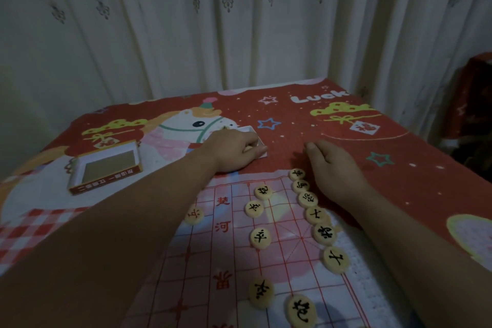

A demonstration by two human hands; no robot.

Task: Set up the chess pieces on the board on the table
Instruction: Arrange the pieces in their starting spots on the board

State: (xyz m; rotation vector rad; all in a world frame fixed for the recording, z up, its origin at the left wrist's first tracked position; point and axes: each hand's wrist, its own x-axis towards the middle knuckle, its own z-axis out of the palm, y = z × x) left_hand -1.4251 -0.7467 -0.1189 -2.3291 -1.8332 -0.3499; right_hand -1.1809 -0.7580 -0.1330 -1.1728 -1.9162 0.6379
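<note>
A thin paper chess board with red grid lines lies at the near middle of the table. Several round pale chess pieces with black characters stand in a row along its right edge; more sit scattered inside the grid. My left hand reaches past the board's far edge into a small white box, its fingers curled round a pale chess piece. My right hand rests on the cloth beside the far end of the row, fingers loosely curled and holding nothing.
An open red-and-white carton sits on the left of the table. A red cartoon-print cloth covers the table. White curtains hang right behind it. A dark red-draped object stands at the far right.
</note>
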